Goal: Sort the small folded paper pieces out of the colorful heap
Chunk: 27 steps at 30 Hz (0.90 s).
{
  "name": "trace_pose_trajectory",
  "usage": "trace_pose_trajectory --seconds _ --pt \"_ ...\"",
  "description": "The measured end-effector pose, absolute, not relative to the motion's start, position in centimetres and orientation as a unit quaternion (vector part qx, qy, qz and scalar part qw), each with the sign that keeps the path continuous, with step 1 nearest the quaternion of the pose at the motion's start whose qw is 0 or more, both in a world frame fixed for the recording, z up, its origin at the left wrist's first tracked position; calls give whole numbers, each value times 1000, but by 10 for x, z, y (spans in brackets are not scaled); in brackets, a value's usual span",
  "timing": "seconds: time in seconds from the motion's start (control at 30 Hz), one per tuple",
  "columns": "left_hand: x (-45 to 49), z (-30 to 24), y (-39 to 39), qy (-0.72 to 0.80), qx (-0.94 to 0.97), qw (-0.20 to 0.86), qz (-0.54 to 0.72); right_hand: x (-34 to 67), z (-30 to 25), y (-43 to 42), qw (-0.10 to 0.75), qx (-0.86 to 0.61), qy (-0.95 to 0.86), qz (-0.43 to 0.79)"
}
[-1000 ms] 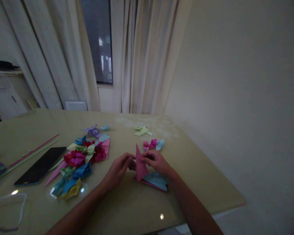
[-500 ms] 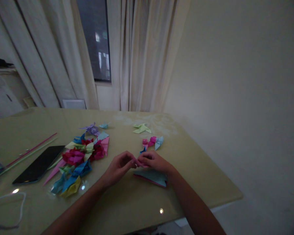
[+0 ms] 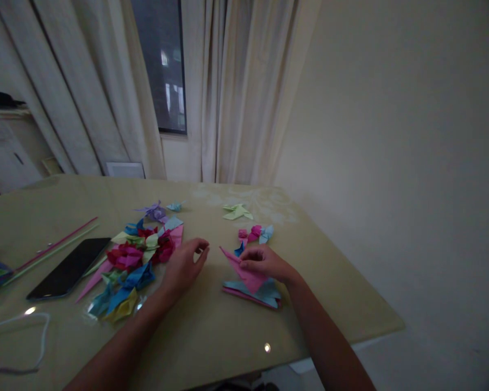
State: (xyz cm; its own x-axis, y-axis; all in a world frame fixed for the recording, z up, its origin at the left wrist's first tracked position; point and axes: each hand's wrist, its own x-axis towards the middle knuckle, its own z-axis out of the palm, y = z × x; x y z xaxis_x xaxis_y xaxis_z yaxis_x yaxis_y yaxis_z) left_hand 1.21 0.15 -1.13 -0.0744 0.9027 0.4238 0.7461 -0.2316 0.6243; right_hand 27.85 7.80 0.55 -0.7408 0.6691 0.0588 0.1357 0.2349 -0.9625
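Observation:
A pink folded paper (image 3: 252, 277), narrow and pointed at its upper left end, is pinched in my right hand (image 3: 266, 262). Just below it on the table lie folded papers (image 3: 269, 294) in light blue and pink, partly covered by the pink one. My left hand (image 3: 189, 263) is raised to the left, fingers curved with a gap between thumb and forefinger, holding nothing. Beyond my right hand sit small folded paper pieces in magenta (image 3: 254, 233), light blue (image 3: 266, 234) and dark blue (image 3: 239, 249).
Left of my left hand spreads a pile of colourful paper flowers (image 3: 124, 257). A black phone (image 3: 69, 268), thin sticks (image 3: 51, 253) and a white cable (image 3: 45, 339) lie farther left. A pale green folded paper (image 3: 237, 212) rests toward the back. The wall borders the table's right side.
My left hand has let go of the pink paper and moved left. The paper now hangs from my right hand alone, with more of it showing.

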Motion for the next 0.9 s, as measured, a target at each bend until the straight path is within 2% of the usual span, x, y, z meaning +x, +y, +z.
trace_pose_trajectory --seconds 0.1,0.17,0.3,0.4,0.67,0.9 --pt "-8 -9 -1 700 656 -123 255 283 8 80 247 -285 -730 571" --pt "-18 -8 -3 739 625 -183 173 285 8 81 258 -286 -731 563" --pt "-29 -7 -4 784 595 -161 70 291 10 83 258 -287 -744 545" --pt "-33 -7 -2 784 602 -142 49 297 14 85 213 -287 -761 542" --pt "-36 -5 -1 755 634 -148 81 305 8 89 99 -292 -788 533" --pt "-42 -8 4 721 651 -165 169 306 3 91 86 -281 -793 533"
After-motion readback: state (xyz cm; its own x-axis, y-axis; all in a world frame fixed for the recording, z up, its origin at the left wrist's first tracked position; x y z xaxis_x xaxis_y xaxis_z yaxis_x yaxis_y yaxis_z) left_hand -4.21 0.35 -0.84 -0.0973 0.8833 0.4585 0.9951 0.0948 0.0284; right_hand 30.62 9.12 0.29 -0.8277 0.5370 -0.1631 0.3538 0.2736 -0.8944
